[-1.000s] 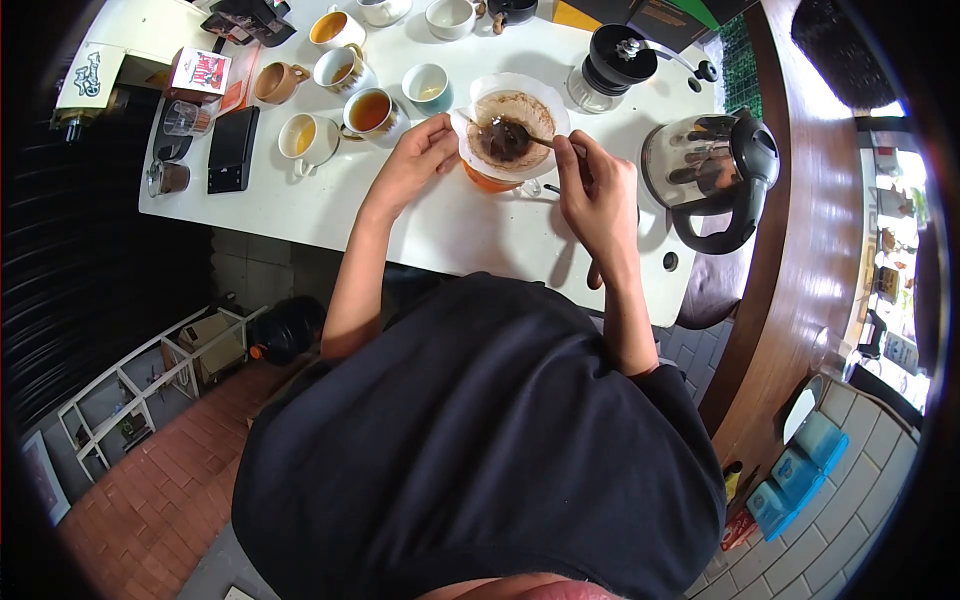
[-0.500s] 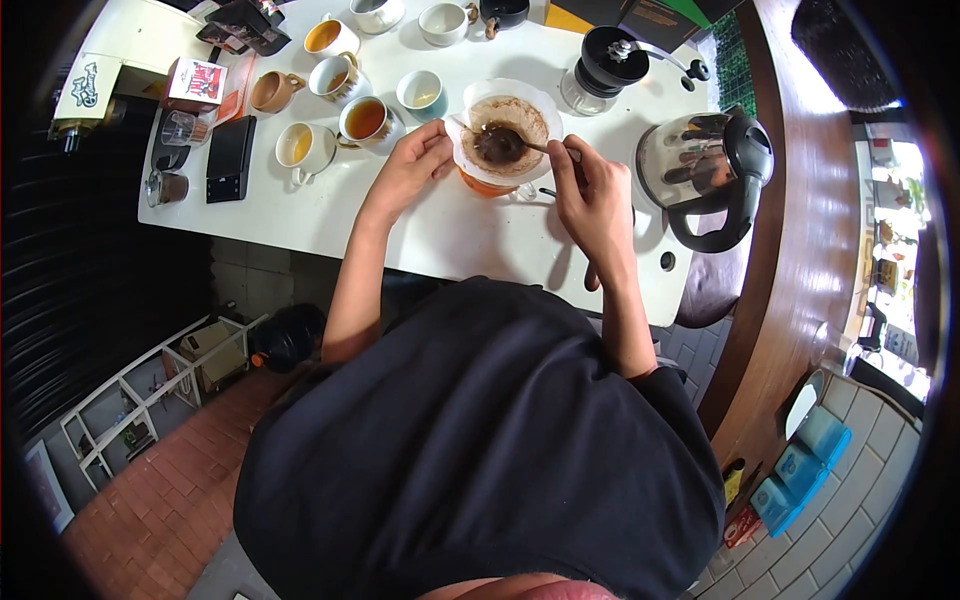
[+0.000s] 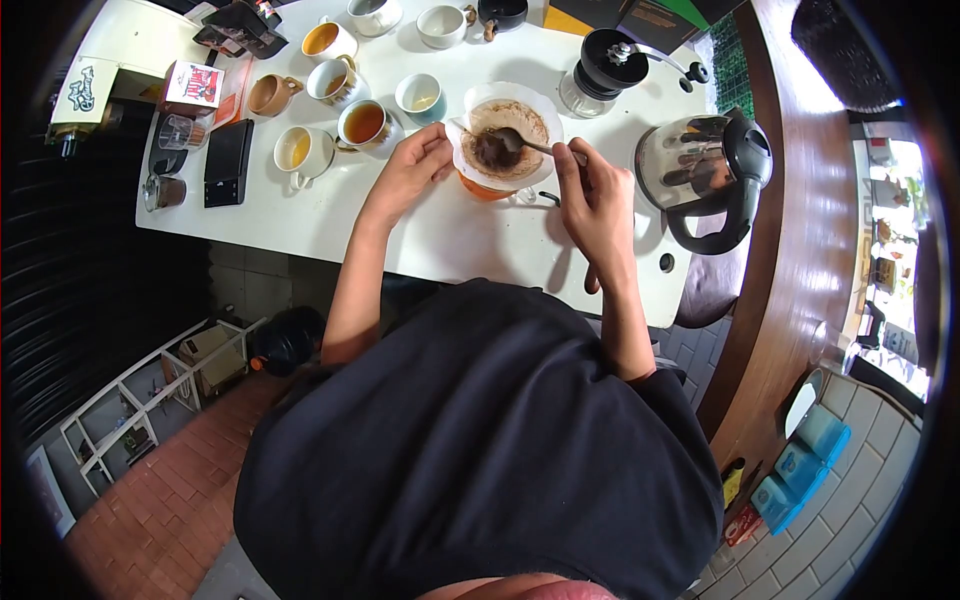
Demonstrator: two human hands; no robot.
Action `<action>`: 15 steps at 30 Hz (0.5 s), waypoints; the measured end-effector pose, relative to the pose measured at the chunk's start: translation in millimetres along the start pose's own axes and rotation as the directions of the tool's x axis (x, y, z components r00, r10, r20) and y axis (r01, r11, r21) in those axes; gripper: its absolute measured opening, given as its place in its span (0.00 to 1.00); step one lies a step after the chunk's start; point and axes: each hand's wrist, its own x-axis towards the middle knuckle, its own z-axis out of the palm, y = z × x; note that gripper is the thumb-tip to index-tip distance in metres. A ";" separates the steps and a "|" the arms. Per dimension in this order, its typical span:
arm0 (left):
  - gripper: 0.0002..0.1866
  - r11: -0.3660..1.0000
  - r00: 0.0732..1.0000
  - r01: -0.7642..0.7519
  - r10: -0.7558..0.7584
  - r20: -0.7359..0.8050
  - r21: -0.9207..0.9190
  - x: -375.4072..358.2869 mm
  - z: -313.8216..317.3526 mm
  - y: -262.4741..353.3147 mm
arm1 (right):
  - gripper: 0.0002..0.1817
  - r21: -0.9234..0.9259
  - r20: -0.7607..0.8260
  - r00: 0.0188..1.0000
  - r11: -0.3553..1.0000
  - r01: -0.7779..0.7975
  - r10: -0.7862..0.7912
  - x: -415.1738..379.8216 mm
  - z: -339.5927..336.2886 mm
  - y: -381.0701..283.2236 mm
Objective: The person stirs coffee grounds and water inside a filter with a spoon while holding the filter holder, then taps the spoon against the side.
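White paper filter (image 3: pixel 545 112) sits over an orange vessel (image 3: pixel 486 190) on the tabletop (image 3: pixel 470 242), dark wet grounds (image 3: pixel 490 157) inside. Our right hand (image 3: pixel 597 187) grips a spoon (image 3: pixel 533 146), bowl at the grounds. Our left hand (image 3: pixel 415 168) is at the filter's left edge; we can't tell if it's pinching. Kettle (image 3: pixel 690 165) stands to the right, crank grinder (image 3: pixel 610 65) farther back, cup of amber liquid (image 3: pixel 366 124) to the left.

the one view looks from the wearer's head, forward and steeply down, wide enough to bow straight edges; the shirt (image 3: pixel 480 430) sits close, with left hand (image 3: pixel 420 162), right hand (image 3: pixel 598 192) and table (image 3: pixel 475 238) farther out, toward the top.
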 end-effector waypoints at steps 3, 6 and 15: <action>0.07 1.000 1.000 -0.007 0.007 0.008 -0.010 -0.3 -0.3 -0.3 | 0.14 -0.064 -0.045 0.998 0.997 0.043 -0.046 0.4 3.4 5.8; 0.07 1.000 1.000 -0.013 0.013 0.018 -0.013 0.8 -1.2 -1.6 | 0.15 -0.083 -0.045 0.994 0.992 0.095 -0.099 1.1 6.7 5.8; 0.06 0.999 0.999 -0.024 0.025 0.032 -0.032 0.4 -0.8 -3.4 | 0.20 0.231 -0.012 0.981 0.955 -0.187 0.195 10.5 6.9 38.0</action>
